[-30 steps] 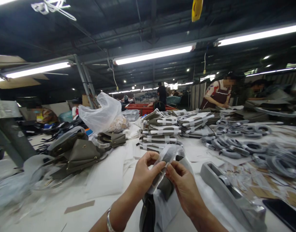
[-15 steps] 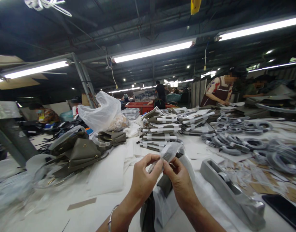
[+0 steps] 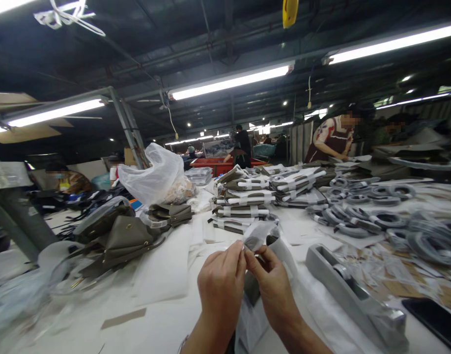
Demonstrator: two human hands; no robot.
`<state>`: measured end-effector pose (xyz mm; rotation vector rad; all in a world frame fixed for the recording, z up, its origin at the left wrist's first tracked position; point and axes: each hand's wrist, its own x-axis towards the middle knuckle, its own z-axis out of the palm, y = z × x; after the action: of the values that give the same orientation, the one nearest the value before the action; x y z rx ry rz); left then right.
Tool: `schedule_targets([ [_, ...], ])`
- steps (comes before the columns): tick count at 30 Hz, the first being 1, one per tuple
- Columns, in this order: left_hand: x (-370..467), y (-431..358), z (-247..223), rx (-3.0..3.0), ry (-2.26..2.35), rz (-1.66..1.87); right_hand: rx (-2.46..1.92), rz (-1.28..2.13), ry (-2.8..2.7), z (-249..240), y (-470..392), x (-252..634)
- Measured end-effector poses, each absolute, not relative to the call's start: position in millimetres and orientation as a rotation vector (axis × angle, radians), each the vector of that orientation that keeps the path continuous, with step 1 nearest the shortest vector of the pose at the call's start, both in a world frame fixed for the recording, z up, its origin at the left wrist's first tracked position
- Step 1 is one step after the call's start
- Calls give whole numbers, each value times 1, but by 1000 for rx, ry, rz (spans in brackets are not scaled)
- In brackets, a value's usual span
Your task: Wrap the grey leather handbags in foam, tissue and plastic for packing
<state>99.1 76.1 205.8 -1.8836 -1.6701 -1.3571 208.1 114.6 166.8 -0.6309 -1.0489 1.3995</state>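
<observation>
left hand [image 3: 220,287]: fingers pinch wrapped strap [image 3: 255,234] | right hand [image 3: 272,287]: fingers pinch same strap | strap: raised above worktop [image 3: 166,314], between both hands | tape dispenser [image 3: 352,290]: just right of hands

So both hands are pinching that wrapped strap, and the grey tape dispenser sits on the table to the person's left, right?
Not quite: the head view shows the grey tape dispenser to the person's right. The left hand and right hand do pinch the wrapped strap.
</observation>
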Motion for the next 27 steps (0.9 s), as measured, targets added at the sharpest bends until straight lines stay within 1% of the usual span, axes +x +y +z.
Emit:
schedule_targets([
  [6, 116, 74, 183, -1864, -1432, -1156, -662, 1374, -971, 167, 117, 207],
  [9, 117, 73, 174, -1865, -1416, -1154, -680, 1361, -985, 170, 116, 209],
  [12, 110, 69, 175, -1980, -1435, -1174, -693, 1338, -1050, 174, 114, 213],
  [15, 98, 65, 190, -2122, -1568, -1348, -667, 1355, -1127, 180, 112, 220],
  [18, 86, 68, 213, -2196, -1829, -1584, -629, 1387, -1176, 185, 111, 229],
  [21, 79, 76, 231, -2342, -1972, -1583, -607, 1398, -1208, 188, 113, 235],
  [23, 78, 83, 236, -2470, -1981, -1600, -601, 1398, -1222, 186, 115, 237],
  [27, 83, 93, 230, -2526, -2101, -1820, -640, 1372, -1229, 184, 117, 239],
])
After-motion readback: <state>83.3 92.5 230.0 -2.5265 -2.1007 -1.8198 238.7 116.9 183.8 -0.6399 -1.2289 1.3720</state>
